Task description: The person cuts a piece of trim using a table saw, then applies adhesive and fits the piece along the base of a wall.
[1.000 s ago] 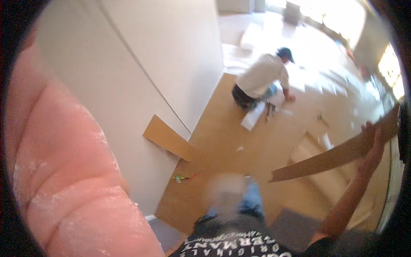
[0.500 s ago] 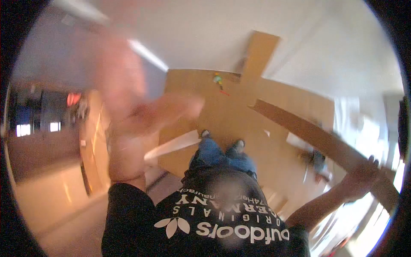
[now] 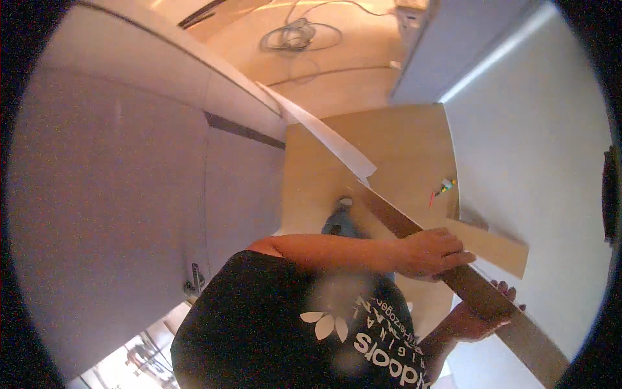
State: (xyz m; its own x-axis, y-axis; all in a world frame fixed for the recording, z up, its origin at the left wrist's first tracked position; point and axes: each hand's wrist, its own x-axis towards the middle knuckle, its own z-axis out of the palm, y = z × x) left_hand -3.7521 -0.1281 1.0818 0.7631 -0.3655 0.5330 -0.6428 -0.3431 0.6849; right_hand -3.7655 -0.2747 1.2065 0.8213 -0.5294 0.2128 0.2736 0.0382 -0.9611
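Gripping brown plank [image 3: 476, 290] with curled left fingers [image 3: 456, 259] and curled right fingers [image 3: 510, 294]; could knock leaning board [image 3: 499, 251] if swung carelessly.

A long, narrow plank [image 3: 489, 293], flat and straight-sided, is held off the floor [image 3: 395, 149]. Its visible face is a plain dark brown, with a thin, paler line along its upper edge near the far end. It runs diagonally from the middle of the view down to the lower right, where it meets the rim. The left hand's fingers [image 3: 444, 243] lie over it partway along; farther toward the lower right, the right hand [image 3: 476, 321] cups it from beneath, fingertips showing past its upper edge.
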